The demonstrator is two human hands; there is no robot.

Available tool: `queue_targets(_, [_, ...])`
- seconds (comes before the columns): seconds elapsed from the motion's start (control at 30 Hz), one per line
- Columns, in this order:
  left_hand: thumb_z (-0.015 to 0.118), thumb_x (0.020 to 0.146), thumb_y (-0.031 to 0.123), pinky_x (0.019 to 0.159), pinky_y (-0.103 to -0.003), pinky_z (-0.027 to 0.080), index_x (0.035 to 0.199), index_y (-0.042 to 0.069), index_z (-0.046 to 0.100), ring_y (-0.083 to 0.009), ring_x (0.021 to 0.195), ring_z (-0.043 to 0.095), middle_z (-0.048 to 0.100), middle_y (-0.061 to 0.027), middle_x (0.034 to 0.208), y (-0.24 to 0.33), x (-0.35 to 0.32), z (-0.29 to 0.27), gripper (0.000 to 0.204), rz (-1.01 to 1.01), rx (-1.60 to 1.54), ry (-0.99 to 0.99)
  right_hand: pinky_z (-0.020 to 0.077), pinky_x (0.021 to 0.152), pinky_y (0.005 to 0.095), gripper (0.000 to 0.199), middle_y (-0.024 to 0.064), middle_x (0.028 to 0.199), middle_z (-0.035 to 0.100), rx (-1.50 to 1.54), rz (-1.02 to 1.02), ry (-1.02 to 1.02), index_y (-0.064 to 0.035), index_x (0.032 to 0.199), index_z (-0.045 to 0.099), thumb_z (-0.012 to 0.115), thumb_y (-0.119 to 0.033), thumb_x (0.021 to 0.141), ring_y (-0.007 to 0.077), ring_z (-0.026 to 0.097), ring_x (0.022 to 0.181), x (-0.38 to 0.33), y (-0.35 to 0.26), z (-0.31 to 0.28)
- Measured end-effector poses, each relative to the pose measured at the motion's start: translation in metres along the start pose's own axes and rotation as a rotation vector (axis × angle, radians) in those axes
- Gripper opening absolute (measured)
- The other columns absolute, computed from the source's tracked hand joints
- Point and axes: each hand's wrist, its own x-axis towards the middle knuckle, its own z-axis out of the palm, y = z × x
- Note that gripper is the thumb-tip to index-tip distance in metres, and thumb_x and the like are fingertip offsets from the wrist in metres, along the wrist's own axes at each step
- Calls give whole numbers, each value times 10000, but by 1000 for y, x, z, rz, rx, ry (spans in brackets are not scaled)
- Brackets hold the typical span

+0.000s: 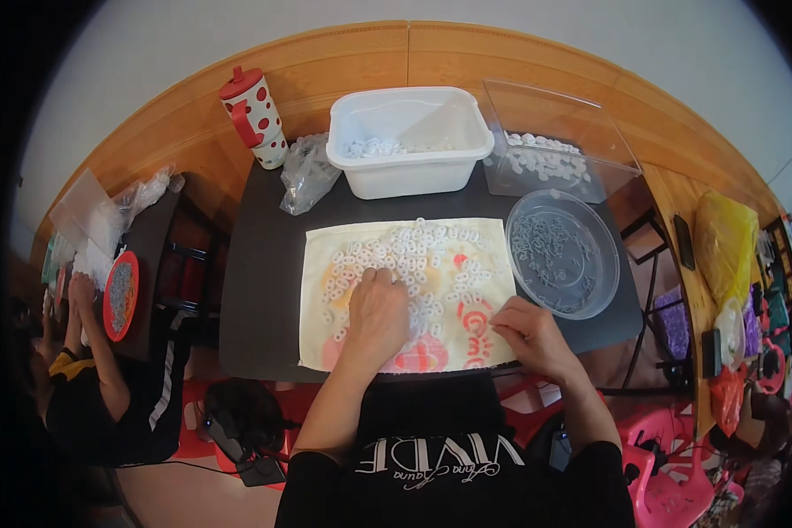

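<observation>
A cream towel with red and pink printing (pixel 317 251) lies flat on the dark table. Many small white pieces, each with two holes (pixel 414 238), are spread over it. My left hand (pixel 379 312) is down among these pieces, fingers curled and closed; whatever is under the fingertips is hidden. At the towel's right edge, my right hand (pixel 534 336) has thumb and fingers drawn together in a pinch. Anything in that pinch is too small to make out. Just beyond the right hand stands a round clear tub (pixel 605 280) holding many small dark grey, screw-like parts (pixel 546 251).
Behind the towel stands a white plastic basin (pixel 409 176) with white pieces inside. A clear box (pixel 546 189) with white pieces, a plastic bag (pixel 308 176) and a red-spotted tumbler (pixel 260 119) flank it. At left another person's hands (pixel 81 290) work beside a red tray (pixel 110 299).
</observation>
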Motion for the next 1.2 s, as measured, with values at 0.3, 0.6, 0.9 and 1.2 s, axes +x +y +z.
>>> queue_targets(0.3, [593, 853, -66, 764, -337, 510, 1014, -68, 668, -282, 825, 627, 651, -137, 881, -7, -5, -1, 177, -33, -455, 215, 495, 596, 394, 85, 107, 808, 571, -334, -140, 59, -55, 858, 663, 714, -84, 797, 307, 623, 716, -3, -13, 32])
queue_targets(0.6, [629, 906, -63, 769, -235, 524, 1077, -31, 659, -104, 825, 645, 690, -67, 931, -6, -38, 12, 176, -256, -1638, 109, 491, 624, 273, 77, 80, 866, 615, 165, -19, 29, -9, 897, 651, 637, 57, 861, 180, 615, 732, 6, -24, 36])
queue_targets(0.9, [621, 932, -38, 710, -201, 499, 1098, 0, 658, -58, 825, 622, 683, -20, 939, 16, -51, 8, 174, -212, -1649, 102, 474, 788, 238, 79, 85, 993, 607, 798, 31, 310, 30, 1005, 616, 565, 59, 952, 115, 573, 863, 28, -47, 91])
queue_targets(1.2, [639, 908, -71, 765, -214, 513, 1084, -33, 666, -77, 853, 632, 682, -40, 951, 16, -55, 3, 183, -201, -1677, 113, 468, 794, 240, 64, 81, 1001, 602, 776, 36, 229, 24, 994, 618, 567, 44, 961, 120, 569, 888, 27, -50, 91])
